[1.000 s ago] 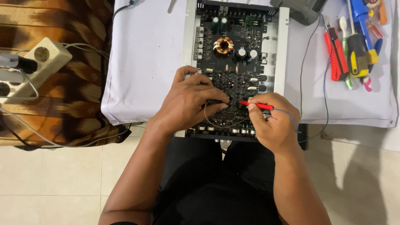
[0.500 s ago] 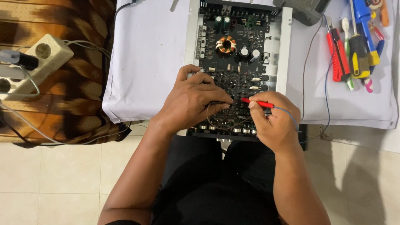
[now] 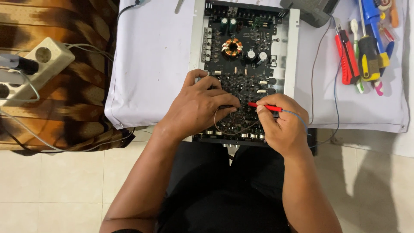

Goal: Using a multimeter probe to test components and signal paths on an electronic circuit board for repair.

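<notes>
A black circuit board (image 3: 241,64) in a silver metal chassis lies on a white cloth in front of me. It carries a copper coil (image 3: 232,46) and several small parts. My left hand (image 3: 198,105) rests on the board's lower half, fingers pinched on a thin black probe with a dark wire looping below. My right hand (image 3: 282,123) grips a red probe (image 3: 264,106), its tip pointing left onto the board close to the left fingertips. A thin wire runs from the red probe over my right hand.
A white cloth (image 3: 151,64) covers the low table. Pliers with red handles (image 3: 347,58), screwdrivers and other tools (image 3: 371,47) lie at the right. A dark meter (image 3: 308,11) sits at the top. A white power strip (image 3: 32,69) with plugs rests on brown patterned fabric at left. Tiled floor lies below.
Both hands stay on the board with only slight shifts. The view has drifted a little.
</notes>
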